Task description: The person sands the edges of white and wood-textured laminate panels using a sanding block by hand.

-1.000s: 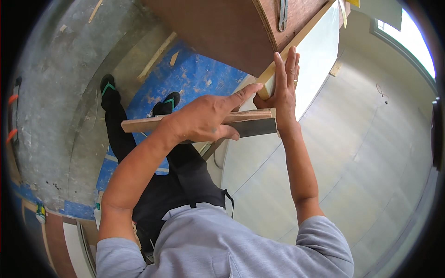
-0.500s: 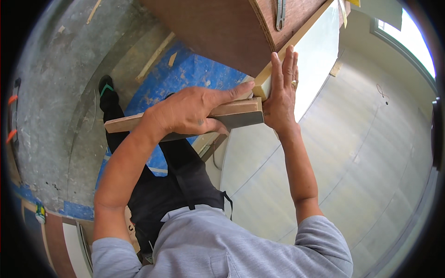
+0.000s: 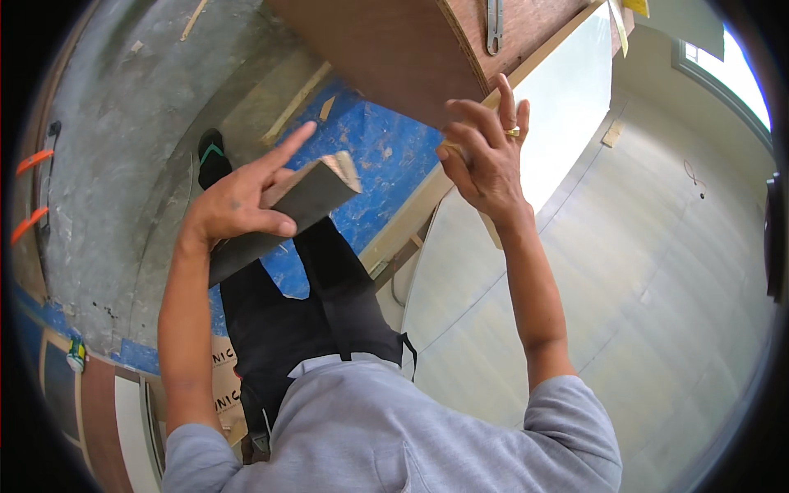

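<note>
A rough grey concrete floor (image 3: 115, 148) fills the view from nine to eleven o'clock, strewn with thin wood offcuts (image 3: 296, 103), and a blue speckled sheet (image 3: 386, 156) lies over it near the centre. From two to five o'clock runs a pale, smooth wall panel (image 3: 657, 271), lit by daylight from a window (image 3: 731, 62) at one o'clock. A large brown plywood cabinet (image 3: 394, 49) juts in at twelve o'clock, with a bright white panel (image 3: 567, 90) just beside it.
</note>
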Available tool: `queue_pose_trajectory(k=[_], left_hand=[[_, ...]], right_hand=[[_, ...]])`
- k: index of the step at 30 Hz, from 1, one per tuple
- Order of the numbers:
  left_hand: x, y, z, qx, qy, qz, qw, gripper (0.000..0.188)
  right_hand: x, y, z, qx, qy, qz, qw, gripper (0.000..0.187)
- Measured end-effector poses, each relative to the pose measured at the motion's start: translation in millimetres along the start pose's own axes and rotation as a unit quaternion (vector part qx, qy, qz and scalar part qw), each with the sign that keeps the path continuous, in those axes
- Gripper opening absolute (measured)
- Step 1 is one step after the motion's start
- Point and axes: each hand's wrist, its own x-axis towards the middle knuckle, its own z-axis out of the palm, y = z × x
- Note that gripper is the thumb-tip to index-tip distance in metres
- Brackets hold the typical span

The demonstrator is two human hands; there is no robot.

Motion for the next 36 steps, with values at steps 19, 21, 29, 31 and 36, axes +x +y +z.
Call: queue_pose_trajectory(k=[19,21,29,31,36], left_hand=[[-38.9,-26.5,5.2,-0.116,0.038,-0.058,0.991,0.141],[-37.6,-26.7,8.0,-0.117,0.039,-0.059,0.991,0.136],[-35.4,-36.2,10.1,-0.095,0.045,-0.087,0.991,0.13],[-35.6,-36.4,11.7,-0.094,0.051,-0.085,0.991,0.131],[-35.8,-34.9,9.7,-0.07,0.054,-0.098,0.991,0.133]], right_hand=[[29.9,1.3,-31.4,0.184,-0.097,0.005,0.978,0.038],[26.5,3.3,-25.4,0.156,-0.085,0.001,0.984,0.035],[27.1,9.7,-14.8,0.13,-0.062,-0.045,0.988,0.01],[30.2,7.3,-13.4,0.125,-0.063,-0.042,0.989,0.011],[30.3,7.2,-5.5,0.127,-0.059,-0.043,0.989,0.014]])
